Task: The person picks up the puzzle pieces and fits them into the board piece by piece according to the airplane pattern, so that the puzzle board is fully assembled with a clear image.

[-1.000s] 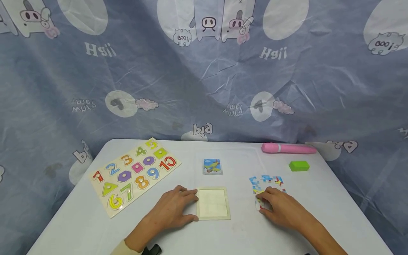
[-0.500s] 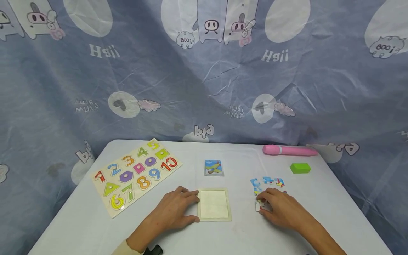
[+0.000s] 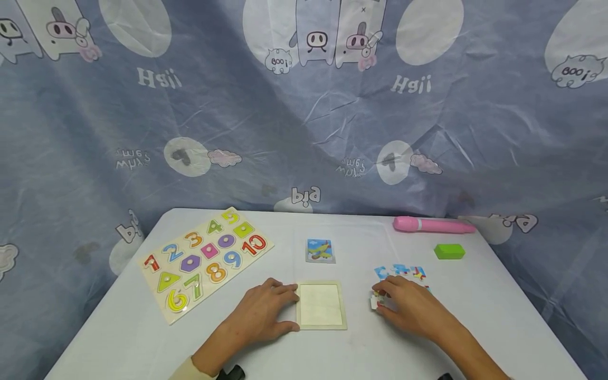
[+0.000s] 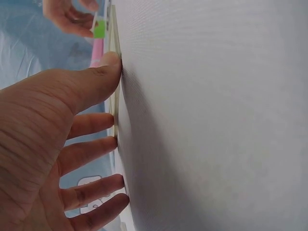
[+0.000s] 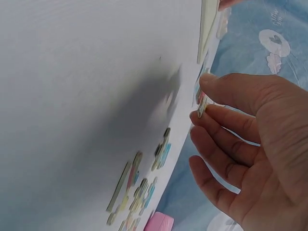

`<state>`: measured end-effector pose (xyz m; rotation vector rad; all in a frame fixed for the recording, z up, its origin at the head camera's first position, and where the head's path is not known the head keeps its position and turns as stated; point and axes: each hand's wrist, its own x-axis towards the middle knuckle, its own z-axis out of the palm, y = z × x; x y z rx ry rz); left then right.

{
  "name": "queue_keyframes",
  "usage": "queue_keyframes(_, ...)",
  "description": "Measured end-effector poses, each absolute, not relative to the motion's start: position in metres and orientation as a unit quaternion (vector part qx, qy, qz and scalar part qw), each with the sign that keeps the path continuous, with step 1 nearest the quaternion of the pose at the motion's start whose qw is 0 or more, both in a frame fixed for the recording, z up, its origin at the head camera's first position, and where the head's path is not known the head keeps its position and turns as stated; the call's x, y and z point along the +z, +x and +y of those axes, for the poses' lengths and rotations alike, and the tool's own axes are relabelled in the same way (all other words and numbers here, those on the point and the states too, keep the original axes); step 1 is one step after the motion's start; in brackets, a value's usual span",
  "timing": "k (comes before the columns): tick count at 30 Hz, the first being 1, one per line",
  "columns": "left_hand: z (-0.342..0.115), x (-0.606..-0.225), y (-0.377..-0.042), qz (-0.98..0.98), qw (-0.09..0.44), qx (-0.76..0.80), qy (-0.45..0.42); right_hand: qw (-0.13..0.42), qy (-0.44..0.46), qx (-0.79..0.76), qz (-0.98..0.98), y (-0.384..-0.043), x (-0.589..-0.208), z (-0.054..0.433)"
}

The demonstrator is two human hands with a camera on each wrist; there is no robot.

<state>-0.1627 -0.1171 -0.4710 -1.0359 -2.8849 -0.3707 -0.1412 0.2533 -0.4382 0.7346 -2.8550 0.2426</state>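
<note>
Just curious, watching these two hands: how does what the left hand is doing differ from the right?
The left hand rests flat with straight fingers against the empty puzzle tray; the right hand pinches one small puzzle piece, lifted off the table in the right wrist view. Both are bare, low over the table.

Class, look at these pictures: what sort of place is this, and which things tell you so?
Probably a tabletop play or learning corner: a white table before a blue cartoon-print cloth backdrop, bearing a wooden number-and-shape peg board and loose colourful jigsaw pieces.
</note>
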Motion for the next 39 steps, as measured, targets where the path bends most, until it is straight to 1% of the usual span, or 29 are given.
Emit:
queue_keyframes(9,-0.117,-0.471,-0.163,-0.934,0.030,-0.121,-0.336,0.085,0.248,0.094,-0.960,-0.145,-0.438,0.243)
queue_keyframes(14,-0.116,-0.472,-0.163,-0.933,0.034,-0.120,-0.337,0.090,0.260,0.098,-0.957,-0.147,-0.437,0.238)
queue_keyframes(23,-0.116,-0.473,-0.163,-0.936,0.023,-0.120,-0.331,0.086,0.268,0.100,-0.954,-0.150,-0.437,0.229)
queue_keyframes(39,-0.117,-0.474,-0.164,-0.936,0.019,-0.123,-0.328,0.062,0.265,0.115,-0.955,-0.154,-0.436,0.205)
